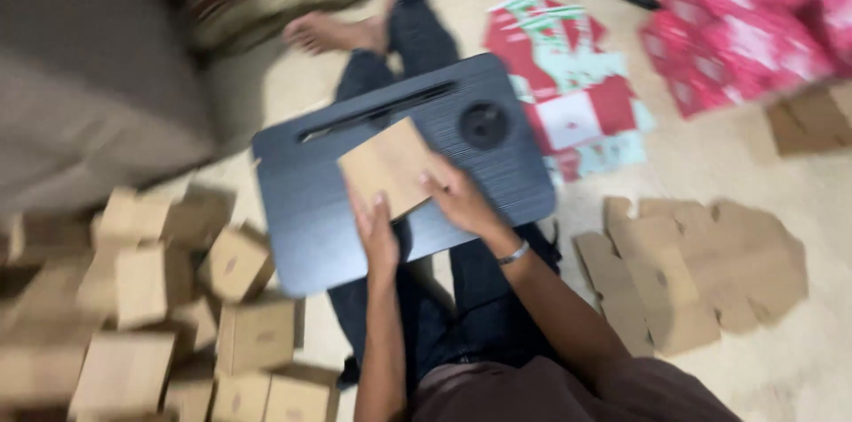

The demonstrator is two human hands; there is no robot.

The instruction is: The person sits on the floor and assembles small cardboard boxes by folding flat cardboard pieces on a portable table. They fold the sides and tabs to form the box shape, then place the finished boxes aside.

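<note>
Both hands' grip closed on a flat cardboard piece (pixel 388 166) over a dark lap desk (pixel 302 200), beige floor (pixel 754 165) around.

A flat brown cardboard piece (pixel 387 165) lies on the black lap tray. Folded brown boxes (pixel 169 298) pile at left; red-green printed flats (pixel 568 85) lie at right.

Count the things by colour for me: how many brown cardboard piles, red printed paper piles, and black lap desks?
Brown cardboard groups: 3, the folded boxes, the flat cutouts, and the one flat piece in both hands.
Red printed piles: 2, and.
Black lap desk: 1.
Total: 6
</note>
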